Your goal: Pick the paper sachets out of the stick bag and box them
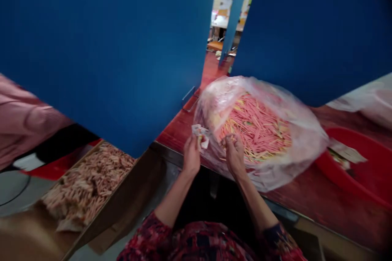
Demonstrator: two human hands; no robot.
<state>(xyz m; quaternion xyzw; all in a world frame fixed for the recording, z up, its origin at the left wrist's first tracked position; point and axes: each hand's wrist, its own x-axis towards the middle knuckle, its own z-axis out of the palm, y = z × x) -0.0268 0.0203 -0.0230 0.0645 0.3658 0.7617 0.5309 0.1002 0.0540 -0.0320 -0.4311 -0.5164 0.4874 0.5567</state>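
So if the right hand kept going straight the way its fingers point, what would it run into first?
Most likely the heap of pink and yellow sticks inside the clear plastic bag. The right hand already sits at the bag's open edge, fingers aimed into the pile, though motion blur leaves depth uncertain.

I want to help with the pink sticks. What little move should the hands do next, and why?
Probably the right hand should pinch up a few pink sticks. It already rests at the open mouth of the clear plastic bag, right on the pile. The left hand holds a small paper wrapper beside the bag, seemingly ready for them.
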